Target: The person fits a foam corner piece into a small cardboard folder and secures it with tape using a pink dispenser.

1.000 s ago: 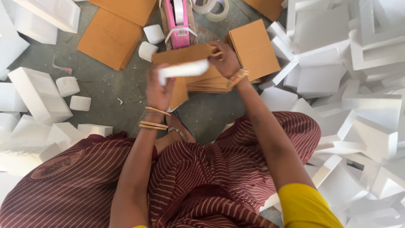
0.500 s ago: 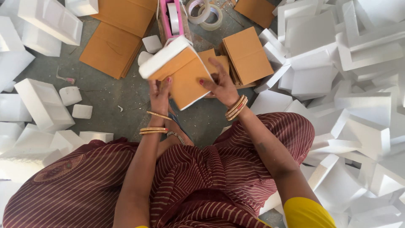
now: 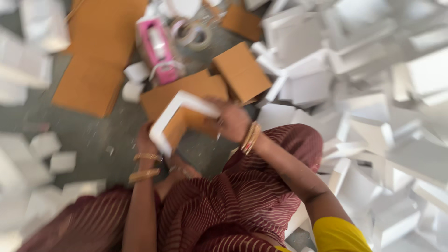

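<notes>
Both hands close on one piece: a white L-shaped foam corner strip (image 3: 179, 116), held up in front of the person over the floor. The left hand (image 3: 145, 140) has its grip shut on the lower end of the strip, near the bend; the right hand (image 3: 232, 122) has its grip shut on the upper arm of the strip, at its far end. The picture is smeared by motion, so the single fingers cannot be told apart. Gold bangles sit on both wrists.

Tucked inside the angle of the foam is a flat brown cardboard box (image 3: 189, 122), tilted; whether the right hand also touches it cannot be told.

Just behind the hands lies a stack of flat brown cardboard sheets (image 3: 184, 91) on the grey concrete floor (image 3: 93, 135), and beside it to the right a small brown cardboard box (image 3: 242, 72). Farther off stand a pink tape dispenser (image 3: 156, 49) and clear tape rolls (image 3: 192, 33), with more large brown cardboard sheets (image 3: 98, 60) to the left. Small white foam blocks (image 3: 63, 161) are scattered on the floor at the left, and a big heap of white foam pieces (image 3: 373, 102) fills the right side. The person sits in a maroon striped garment (image 3: 233, 205).
</notes>
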